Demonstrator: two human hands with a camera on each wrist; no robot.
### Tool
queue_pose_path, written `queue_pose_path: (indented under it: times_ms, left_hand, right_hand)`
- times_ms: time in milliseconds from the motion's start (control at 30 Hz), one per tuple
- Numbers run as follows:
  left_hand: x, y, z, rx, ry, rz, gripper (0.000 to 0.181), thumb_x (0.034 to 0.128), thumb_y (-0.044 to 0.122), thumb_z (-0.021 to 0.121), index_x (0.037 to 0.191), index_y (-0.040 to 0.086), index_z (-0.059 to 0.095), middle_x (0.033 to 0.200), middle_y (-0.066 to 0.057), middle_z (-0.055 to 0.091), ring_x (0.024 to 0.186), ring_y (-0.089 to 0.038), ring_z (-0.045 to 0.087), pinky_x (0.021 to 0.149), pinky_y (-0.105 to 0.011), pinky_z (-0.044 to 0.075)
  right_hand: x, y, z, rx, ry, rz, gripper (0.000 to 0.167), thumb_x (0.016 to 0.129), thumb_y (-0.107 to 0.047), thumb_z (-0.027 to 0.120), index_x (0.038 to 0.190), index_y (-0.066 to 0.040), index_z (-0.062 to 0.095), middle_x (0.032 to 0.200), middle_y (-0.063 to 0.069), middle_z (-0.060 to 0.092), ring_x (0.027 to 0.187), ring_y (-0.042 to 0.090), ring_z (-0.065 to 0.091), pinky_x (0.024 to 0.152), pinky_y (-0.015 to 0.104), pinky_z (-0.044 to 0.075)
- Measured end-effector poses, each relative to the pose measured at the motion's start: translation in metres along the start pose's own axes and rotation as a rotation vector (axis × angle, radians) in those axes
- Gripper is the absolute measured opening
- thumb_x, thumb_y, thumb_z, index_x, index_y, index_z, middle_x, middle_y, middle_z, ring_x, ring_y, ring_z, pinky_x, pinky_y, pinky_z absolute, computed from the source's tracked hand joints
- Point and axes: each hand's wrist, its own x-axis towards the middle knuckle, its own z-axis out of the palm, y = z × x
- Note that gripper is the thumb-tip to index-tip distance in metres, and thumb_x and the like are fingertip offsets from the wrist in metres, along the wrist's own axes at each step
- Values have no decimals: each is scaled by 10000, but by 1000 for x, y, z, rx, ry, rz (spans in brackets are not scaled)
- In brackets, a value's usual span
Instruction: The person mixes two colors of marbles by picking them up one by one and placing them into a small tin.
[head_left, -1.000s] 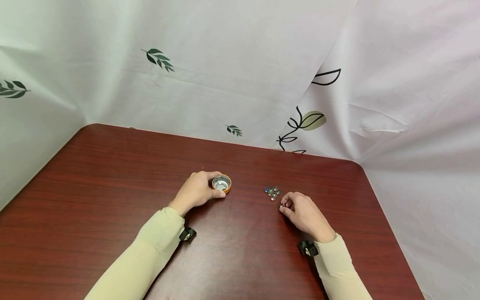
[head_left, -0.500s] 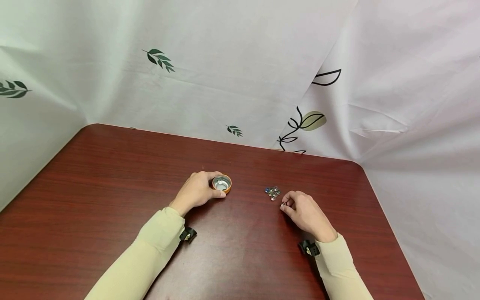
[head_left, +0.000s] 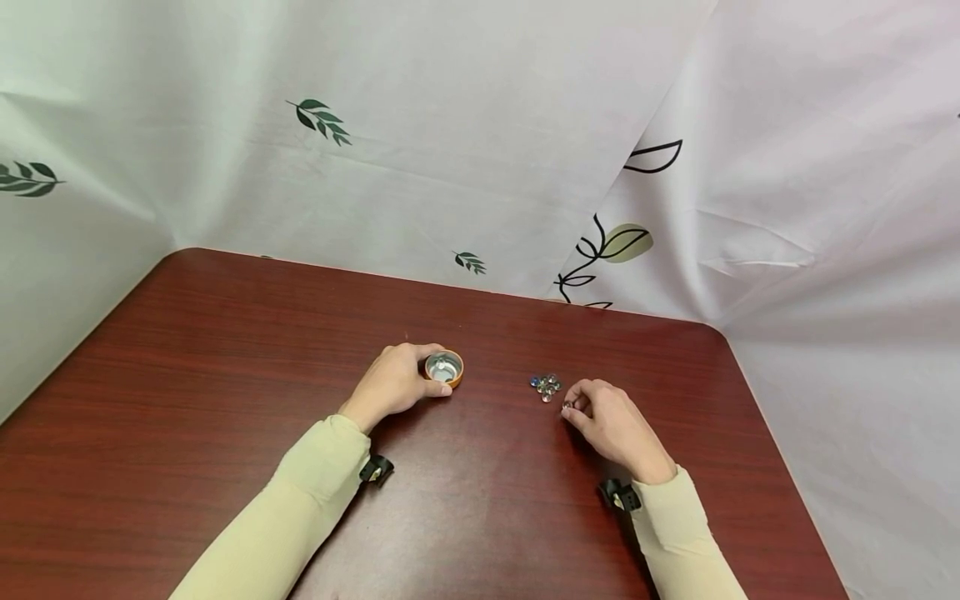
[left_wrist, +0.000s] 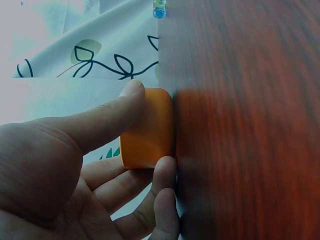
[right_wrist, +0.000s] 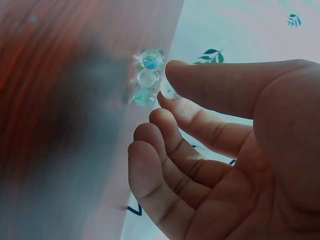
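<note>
In the head view my left hand (head_left: 393,379) grips a small round orange tin (head_left: 459,379) that sits on the table, its silvery inside facing up. A small glassy thing seems to lie in the tin, too small to tell. The left wrist view shows the thumb on one side of the orange tin wall (left_wrist: 150,130) and fingers around the other. My right hand (head_left: 615,421) pinches a clear marble (right_wrist: 170,91) between thumb and index finger. Several glass marbles (head_left: 546,386), one of them blue, lie clustered just left of that hand.
The dark red wooden table (head_left: 480,500) bears all of these. A white curtain (head_left: 375,183) with leaf prints stands along the table's back and sides. A black strap (head_left: 618,495) is on the right wrist, another black strap (head_left: 376,469) on the left.
My right hand has shifted very slightly away from me, with the pinched marble. The left hand, tin and clustered marbles look the same.
</note>
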Motion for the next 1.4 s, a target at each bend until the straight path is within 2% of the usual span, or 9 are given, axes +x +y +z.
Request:
queue_pose_path:
  times_ms: [233, 833, 1200, 1400]
  left_hand:
    - [0, 0, 0, -9, -2, 0, 637, 802, 295, 865, 1385, 179, 633, 1064, -40, 726, 1115, -296, 620, 926, -444, 493]
    - [0, -1, 0, -3, 9, 21, 609, 798, 299, 866, 1357, 189, 653, 1047, -27, 726, 1103, -305, 616, 919, -451, 490]
    - [0, -1, 0, -1, 7, 6, 625, 795, 306, 866, 1369, 195, 646, 1060, -33, 725, 1187, -375, 562, 941, -471, 475]
    - [1, -1, 1, -7, 1, 0, 637, 801, 304, 862, 1385, 193, 634, 1054, -35, 725, 1188, -371, 560, 936, -470, 477]
  right_hand:
    - [3, -2, -1, -5, 9, -12, 86, 882, -102, 745, 870, -144, 671, 800, -51, 584, 753, 118, 556, 702, 321, 473]
    - [10, -10, -3, 8, 25, -12, 77, 882, -110, 752, 896, -122, 677, 810, -49, 592, 766, 116, 558, 704, 321, 474]
    - [14, -15, -2, 22, 39, -15, 83, 887, -114, 754, 901, -128, 673, 825, -42, 594, 782, 140, 575, 716, 330, 477]
    - [16, -21, -4, 41, 41, -14, 82, 891, -129, 754, 895, -144, 673, 834, -45, 595, 797, 147, 577, 726, 331, 477]
